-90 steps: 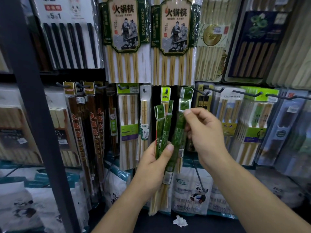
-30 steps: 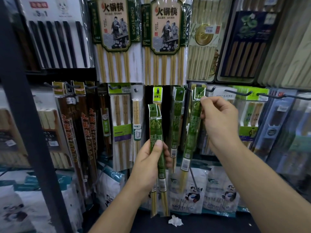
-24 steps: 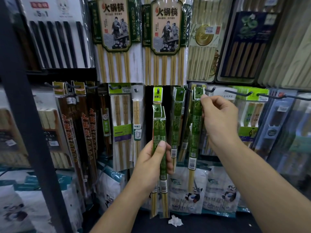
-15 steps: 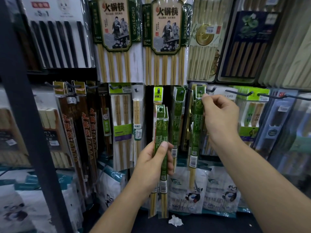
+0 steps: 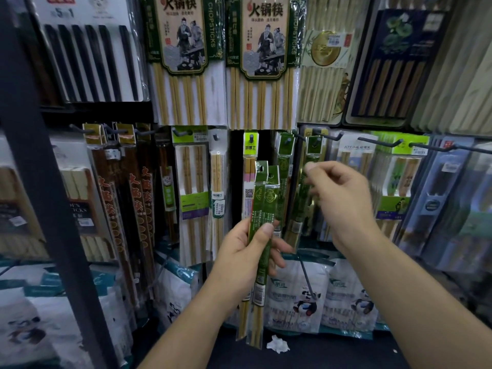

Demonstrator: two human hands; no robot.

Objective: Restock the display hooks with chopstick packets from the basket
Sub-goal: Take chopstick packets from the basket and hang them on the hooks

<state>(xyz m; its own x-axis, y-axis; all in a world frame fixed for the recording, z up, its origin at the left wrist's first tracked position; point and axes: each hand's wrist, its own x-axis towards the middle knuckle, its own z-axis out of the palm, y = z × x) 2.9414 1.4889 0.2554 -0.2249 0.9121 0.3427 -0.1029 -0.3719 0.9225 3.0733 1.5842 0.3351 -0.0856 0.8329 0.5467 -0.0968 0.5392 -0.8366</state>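
Head view: a shop wall of display hooks (image 5: pixel 378 141) hung with chopstick packs.
Left hand (image 5: pixel 247 251): curled round two green chopstick packets (image 5: pixel 262 209), thumb across their front. The packets stand upright before the display, hang-holes uppermost, with bare stick ends showing below the hand.
Right hand (image 5: pixel 343 206): raised to the right of the left hand, fingers loosely curled, motion-blurred. The index fingertip lies in front of the hung packet (image 5: pixel 311 151); whether it pinches that packet cannot be told.
Hung packet: same green kind, header threaded on a black hook (image 5: pixel 315 142), body dropping behind the right hand.
Neighbouring hook: further green packets (image 5: pixel 286 147), just left of the hung packet.
Upper row: two large hot-pot chopstick packs (image 5: pixel 183 49), side by side.
Lower shelf: white panda-printed bags (image 5: pixel 298 294); a crumpled white scrap (image 5: pixel 278 344) lies on the dark surface in front of them.
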